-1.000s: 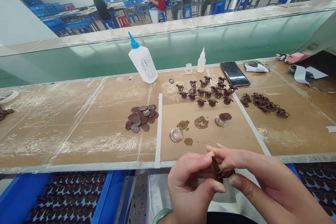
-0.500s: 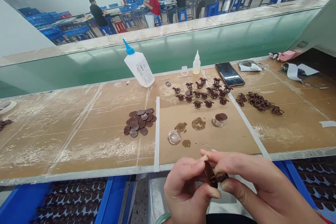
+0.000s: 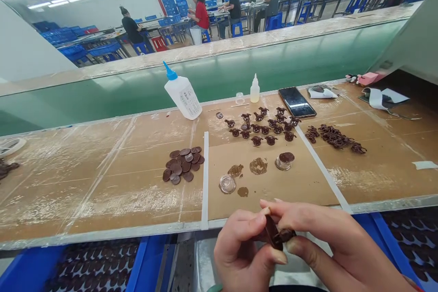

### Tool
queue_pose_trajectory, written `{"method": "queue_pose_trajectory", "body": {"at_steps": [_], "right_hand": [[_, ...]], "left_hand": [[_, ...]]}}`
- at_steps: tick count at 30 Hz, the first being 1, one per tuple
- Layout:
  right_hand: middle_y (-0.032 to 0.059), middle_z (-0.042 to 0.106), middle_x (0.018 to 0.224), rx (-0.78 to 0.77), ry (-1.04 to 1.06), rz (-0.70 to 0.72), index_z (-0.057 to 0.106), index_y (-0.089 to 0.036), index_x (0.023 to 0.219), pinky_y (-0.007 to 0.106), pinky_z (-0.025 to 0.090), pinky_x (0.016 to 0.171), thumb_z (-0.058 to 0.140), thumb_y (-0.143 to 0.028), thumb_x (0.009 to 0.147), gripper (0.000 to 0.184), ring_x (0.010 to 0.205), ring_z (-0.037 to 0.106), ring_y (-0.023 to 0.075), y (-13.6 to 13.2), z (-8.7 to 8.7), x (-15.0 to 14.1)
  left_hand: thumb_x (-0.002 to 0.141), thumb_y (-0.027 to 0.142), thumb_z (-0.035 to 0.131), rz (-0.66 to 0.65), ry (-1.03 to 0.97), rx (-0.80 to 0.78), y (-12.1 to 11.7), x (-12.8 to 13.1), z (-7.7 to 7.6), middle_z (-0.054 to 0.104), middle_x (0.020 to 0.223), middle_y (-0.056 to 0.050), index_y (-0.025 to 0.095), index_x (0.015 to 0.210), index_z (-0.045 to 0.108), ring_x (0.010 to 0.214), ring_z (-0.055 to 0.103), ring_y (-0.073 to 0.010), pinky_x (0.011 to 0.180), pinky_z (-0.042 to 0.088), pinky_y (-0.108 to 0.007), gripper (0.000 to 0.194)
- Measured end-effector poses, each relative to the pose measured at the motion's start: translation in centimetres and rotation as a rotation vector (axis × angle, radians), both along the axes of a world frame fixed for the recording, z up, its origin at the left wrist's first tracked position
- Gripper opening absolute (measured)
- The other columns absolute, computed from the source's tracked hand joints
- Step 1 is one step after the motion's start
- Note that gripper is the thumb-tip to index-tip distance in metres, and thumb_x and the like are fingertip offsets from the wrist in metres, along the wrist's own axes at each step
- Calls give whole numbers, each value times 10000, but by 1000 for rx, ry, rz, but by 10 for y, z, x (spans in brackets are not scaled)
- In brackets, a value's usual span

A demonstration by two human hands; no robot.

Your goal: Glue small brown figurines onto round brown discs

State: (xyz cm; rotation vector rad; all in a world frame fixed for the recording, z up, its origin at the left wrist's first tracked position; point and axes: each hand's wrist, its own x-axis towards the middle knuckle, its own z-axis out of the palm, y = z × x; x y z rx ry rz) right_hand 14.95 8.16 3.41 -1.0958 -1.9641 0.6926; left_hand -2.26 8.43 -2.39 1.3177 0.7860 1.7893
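In front of the table's near edge, my left hand (image 3: 244, 251) pinches a dark brown oval disc (image 3: 273, 232) on its edge between thumb and fingers. My right hand (image 3: 325, 237) grips a small dark brown figurine (image 3: 286, 235), mostly covered by the fingers, and it meets the disc's face. Beyond them on the cardboard, a brown oval disc (image 3: 286, 157) lies on a small clear round dish. A second clear dish (image 3: 227, 184) sits to its left beside wet-looking stains (image 3: 258, 165). Several small horse figurines (image 3: 265, 129) stand on bases farther back.
Loose oval discs (image 3: 183, 164) are piled left of the white tape strip. A heap of brown figurines (image 3: 337, 137) lies right. At the back are a blue-capped bottle (image 3: 184, 98), a small dropper bottle (image 3: 255, 90) and a phone (image 3: 297, 101). Blue trays (image 3: 138, 260) flank me below; people sit beyond.
The view has tilted slightly, so the table appears a little lower. Both hands keep the disc and figurine together, with only a slight shift of the fingers.
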Motion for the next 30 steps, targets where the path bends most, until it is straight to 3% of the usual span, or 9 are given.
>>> {"method": "queue_pose_trajectory", "body": {"at_steps": [6,11,16,22,30], "right_hand": [[11,754,1277,1,39,16,739,-287,1174,150,517,1030,635,-186,983,240,1175,716,145,2,7,-4],[18,749,1281,-9,67,28,763,-286,1122,160,511,1039,634,-186,984,214,1176,716,153,5,10,-9],[18,755,1265,-41,58,42,781,-289,1056,196,544,1020,649,-183,964,193,1150,731,180,5,10,-7],[-7,766,1250,-45,81,30,773,-290,1007,153,539,1000,668,-184,954,158,1140,736,153,5,9,-6],[-12,776,1226,-39,61,8,771,-299,1037,150,557,975,669,-232,973,138,1120,744,151,2,4,-6]], "left_hand": [[808,398,877,-17,-2,-32,1,-2,3,776,868,-10,273,1129,803,722,715,-131,672,599,-204,353],[765,459,892,74,-14,46,5,1,1,778,814,-20,275,1099,819,637,703,-128,591,590,-184,388],[768,464,887,71,-12,45,6,4,3,770,782,-19,282,1102,821,613,702,-131,569,595,-180,386],[778,453,884,47,8,46,5,2,6,782,814,-8,294,1118,813,627,706,-120,592,604,-170,383],[772,484,881,90,48,70,4,2,1,802,814,-29,294,1106,813,597,714,-137,566,600,-193,391]]}}
